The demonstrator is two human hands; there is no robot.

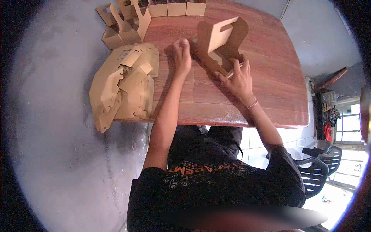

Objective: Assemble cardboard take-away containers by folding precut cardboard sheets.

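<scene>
A brown cardboard carrier [216, 58] with a cut-out handle panel stands partly folded on the table, tilted, its side walls spread. My right hand [239, 79] grips its near right edge, thumb on the near side and fingers reaching over a flap. Just left of the carrier, my left hand [182, 56] is raised a little with its fingers curled in; I see nothing held in it, and it seems apart from the cardboard. Flat, unfolded cardboard blanks [123, 85] lie in an uneven pile to the left of my left forearm.
Folded carriers [127, 29] with upright handles stand at the far left, beside a row of open cardboard compartments [177, 8] along the far edge. The reddish wooden table [278, 85] meets a grey wall [50, 116] on the left. Black plastic chairs [315, 174] stand at the right.
</scene>
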